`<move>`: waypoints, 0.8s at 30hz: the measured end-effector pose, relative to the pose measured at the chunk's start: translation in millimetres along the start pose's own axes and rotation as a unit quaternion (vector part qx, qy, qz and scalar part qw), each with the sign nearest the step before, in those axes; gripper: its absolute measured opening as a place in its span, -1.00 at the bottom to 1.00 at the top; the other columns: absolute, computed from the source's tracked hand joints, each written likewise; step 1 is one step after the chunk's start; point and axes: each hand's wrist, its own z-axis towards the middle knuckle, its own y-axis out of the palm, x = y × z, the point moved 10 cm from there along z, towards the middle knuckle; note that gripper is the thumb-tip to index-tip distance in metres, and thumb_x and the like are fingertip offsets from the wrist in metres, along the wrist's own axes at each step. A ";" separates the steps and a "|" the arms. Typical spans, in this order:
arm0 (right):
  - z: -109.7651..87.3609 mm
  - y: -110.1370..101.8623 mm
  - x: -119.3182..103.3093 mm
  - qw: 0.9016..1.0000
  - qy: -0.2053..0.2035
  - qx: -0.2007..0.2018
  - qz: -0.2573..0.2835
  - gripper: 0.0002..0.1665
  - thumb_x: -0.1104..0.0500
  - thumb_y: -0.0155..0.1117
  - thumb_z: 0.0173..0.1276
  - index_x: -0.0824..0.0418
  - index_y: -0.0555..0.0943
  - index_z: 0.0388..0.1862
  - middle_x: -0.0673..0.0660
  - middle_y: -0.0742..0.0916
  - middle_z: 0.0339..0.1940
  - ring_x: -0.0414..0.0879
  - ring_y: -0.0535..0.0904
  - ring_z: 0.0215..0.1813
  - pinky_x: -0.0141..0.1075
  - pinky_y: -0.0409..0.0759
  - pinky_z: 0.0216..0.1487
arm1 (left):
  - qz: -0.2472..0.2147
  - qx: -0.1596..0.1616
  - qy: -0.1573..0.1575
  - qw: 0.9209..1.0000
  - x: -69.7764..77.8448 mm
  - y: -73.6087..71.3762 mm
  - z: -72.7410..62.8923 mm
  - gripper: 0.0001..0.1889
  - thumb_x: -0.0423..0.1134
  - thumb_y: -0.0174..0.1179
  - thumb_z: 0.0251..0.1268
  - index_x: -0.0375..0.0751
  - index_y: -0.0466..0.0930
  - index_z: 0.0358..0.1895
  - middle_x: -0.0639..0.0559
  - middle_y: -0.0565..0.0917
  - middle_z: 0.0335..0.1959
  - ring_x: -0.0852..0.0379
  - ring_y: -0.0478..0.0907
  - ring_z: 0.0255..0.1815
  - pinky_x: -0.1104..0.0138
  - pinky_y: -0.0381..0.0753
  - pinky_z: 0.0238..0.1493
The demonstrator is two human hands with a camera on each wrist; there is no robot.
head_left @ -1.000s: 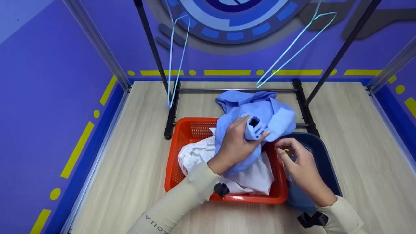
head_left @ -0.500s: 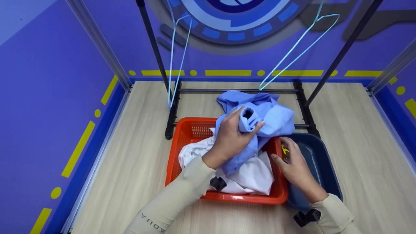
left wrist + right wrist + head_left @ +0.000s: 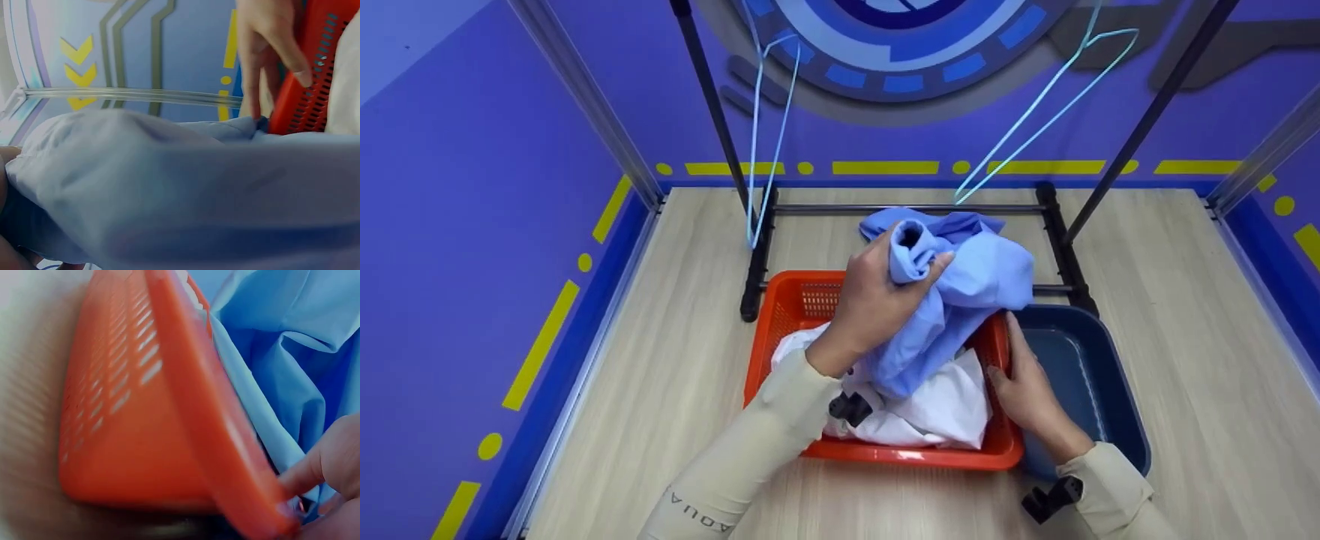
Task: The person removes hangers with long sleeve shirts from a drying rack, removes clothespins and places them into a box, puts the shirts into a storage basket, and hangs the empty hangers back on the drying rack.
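My left hand grips a light blue shirt, with a rolled, tube-like part of it standing up between thumb and fingers. The rest of the shirt drapes over the back and right of a red perforated basket. White cloth lies bunched inside that basket. At the basket's right rim is my right hand, fingers extended along the outside and thumb near the rim. In the left wrist view, those fingers hang loosely and the shirt fills the foreground. The right wrist view is blurred around the basket wall.
A dark blue basin stands right of the basket. Behind them is the black base of a rack. Two thin light blue hangers hang above, one on the left and one on the right. Blue panels enclose the wooden floor.
My left hand has moved up and to the left with the gripped part of the shirt. My right hand has come left from over the basin to the basket's right rim.
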 end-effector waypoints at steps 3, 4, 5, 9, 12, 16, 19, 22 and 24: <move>0.2 0.8 -1.1 1.000 -0.003 0.008 0.002 -0.07 0.56 -0.06 0.29 0.28 -0.17 0.57 0.44 0.14 0.52 0.35 0.19 0.46 0.18 0.16 0.42 | -0.014 0.004 -0.006 1.000 3.9 -9.2 4.0 -0.59 -0.03 0.30 0.23 -0.27 0.53 -0.02 -0.02 0.66 -0.24 0.19 0.61 -0.17 0.44 0.59 0.01; 0.1 0.8 -1.0 1.000 -0.002 0.010 0.004 -0.07 0.56 -0.07 0.29 0.28 -0.16 0.57 0.43 0.14 0.53 0.34 0.19 0.46 0.17 0.16 0.42 | -0.017 0.007 -0.005 1.000 5.5 -12.4 5.1 -0.59 -0.04 0.30 0.23 -0.27 0.53 -0.02 -0.03 0.65 -0.24 0.18 0.62 -0.17 0.44 0.59 0.01; 0.0 0.9 -0.9 1.000 -0.001 0.011 0.007 -0.07 0.56 -0.08 0.29 0.26 -0.15 0.57 0.42 0.13 0.53 0.33 0.19 0.46 0.16 0.16 0.43 | -0.020 0.011 -0.004 1.000 6.8 -15.5 6.0 -0.60 -0.05 0.30 0.23 -0.28 0.53 -0.03 -0.04 0.65 -0.24 0.18 0.62 -0.18 0.44 0.59 0.01; -0.4 -0.3 -0.1 1.000 0.005 0.019 0.016 -0.06 0.56 -0.08 0.28 0.24 -0.14 0.58 0.40 0.13 0.54 0.27 0.19 0.46 0.12 0.16 0.44 | -0.025 0.030 0.008 0.999 11.5 -27.1 7.5 -0.64 -0.10 0.32 0.21 -0.30 0.54 -0.09 -0.06 0.65 -0.29 0.16 0.63 -0.22 0.44 0.60 -0.02; -0.1 -0.8 0.4 1.000 0.010 0.023 0.013 -0.06 0.56 -0.07 0.27 0.24 -0.13 0.57 0.38 0.12 0.55 0.24 0.17 0.48 0.10 0.14 0.45 | -0.023 0.038 0.019 0.999 14.4 -34.2 6.9 -0.66 -0.13 0.32 0.22 -0.32 0.54 -0.10 -0.06 0.65 -0.30 0.17 0.63 -0.23 0.44 0.61 -0.03; 0.5 -0.7 0.3 1.000 0.012 0.026 0.009 -0.06 0.56 -0.07 0.26 0.25 -0.12 0.57 0.35 0.10 0.56 0.23 0.14 0.49 0.09 0.11 0.47 | -0.017 0.039 0.019 0.999 16.0 -43.7 5.3 -0.67 -0.15 0.30 0.24 -0.34 0.54 -0.09 -0.06 0.63 -0.35 0.17 0.61 -0.26 0.43 0.62 -0.06; 0.7 -1.1 0.6 0.999 0.014 0.030 0.012 -0.06 0.56 -0.07 0.25 0.22 -0.10 0.57 0.33 0.10 0.57 0.22 0.13 0.50 0.07 0.10 0.48 | -0.012 0.040 0.012 0.999 16.3 -51.7 3.9 -0.67 -0.17 0.31 0.22 -0.35 0.54 -0.10 -0.05 0.58 -0.41 0.17 0.57 -0.32 0.41 0.61 -0.14; 0.8 -1.6 0.7 0.999 0.019 0.032 0.021 -0.04 0.57 -0.07 0.25 0.19 -0.10 0.58 0.30 0.09 0.58 0.20 0.12 0.51 0.06 0.09 0.49 | -0.005 0.038 0.008 0.999 17.3 -59.8 2.3 -0.69 -0.18 0.31 0.22 -0.36 0.54 -0.14 -0.03 0.50 -0.48 0.18 0.50 -0.40 0.40 0.56 -0.27; 0.3 -2.1 1.0 0.999 0.023 0.032 0.027 -0.03 0.57 -0.06 0.25 0.17 -0.12 0.58 0.29 0.08 0.58 0.20 0.10 0.52 0.06 0.08 0.49 | 0.001 0.041 0.008 0.999 19.1 -66.0 1.2 -0.71 -0.19 0.32 0.21 -0.36 0.54 -0.18 -0.01 0.46 -0.51 0.19 0.46 -0.44 0.39 0.49 -0.33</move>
